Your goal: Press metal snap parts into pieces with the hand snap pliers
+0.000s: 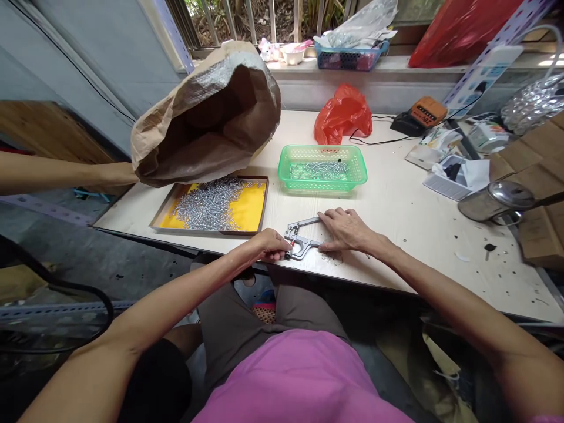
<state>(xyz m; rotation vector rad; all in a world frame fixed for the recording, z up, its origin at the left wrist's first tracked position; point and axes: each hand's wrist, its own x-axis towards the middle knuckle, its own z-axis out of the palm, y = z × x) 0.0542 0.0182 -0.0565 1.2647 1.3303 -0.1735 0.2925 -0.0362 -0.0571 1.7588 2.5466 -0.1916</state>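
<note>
Near the table's front edge lies a pair of metal hand press pliers with a spring between the handles and a red bit at its jaw. My right hand grips its two spread handles, fingers on the upper one and thumb at the lower. At the jaw end, the fingers of my left hand are pinched together; what they hold is hidden. Left of the pliers, a shallow tray with a yellow bottom bears a heap of small silvery metal parts. Behind the pliers, a green basket contains more such parts.
Another person's hand holds a large brown paper sack, its mouth tilted over the tray. A red plastic bag, a battery charger, a metal cup and cardboard boxes stand at the back and right.
</note>
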